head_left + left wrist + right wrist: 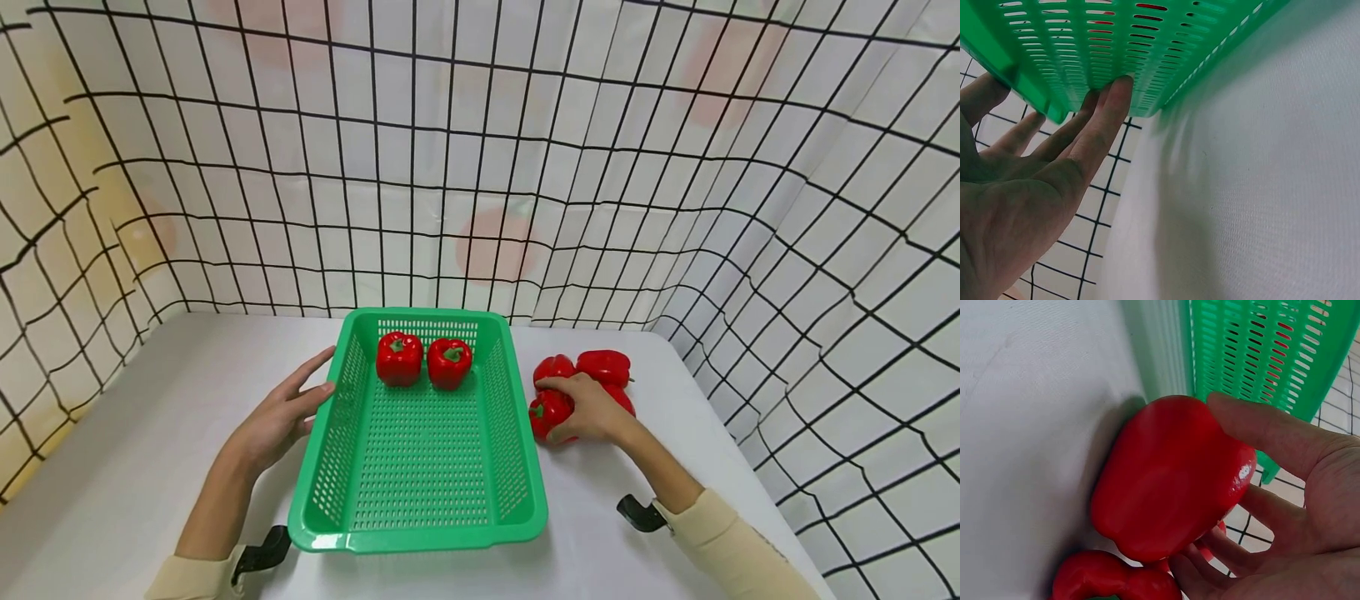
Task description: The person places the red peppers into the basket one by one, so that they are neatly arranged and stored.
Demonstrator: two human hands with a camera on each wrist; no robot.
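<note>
A green plastic basket (pixel 420 539) stands on the table, holding two glossy red bell peppers (pixel 399 360) side by side at its far end. Outside its left wall is my left hand (pixel 276 421); in the left wrist view its outstretched fingers (pixel 1100 128) rest against the slotted side. Right of the basket, my right hand (pixel 592 410) grips a red bell pepper (pixel 1169 478), thumb on one side and fingers curled round the other. That pepper appears to touch the white surface. More red peppers (pixel 603 366) lie close beside and behind it, partly covered by the hand.
The white-covered table (pixel 600 533) extends on both sides of the basket. A black wire grid (pixel 480 179) walls the back, left and right. Each cuff carries a black wrist mount (pixel 264 552).
</note>
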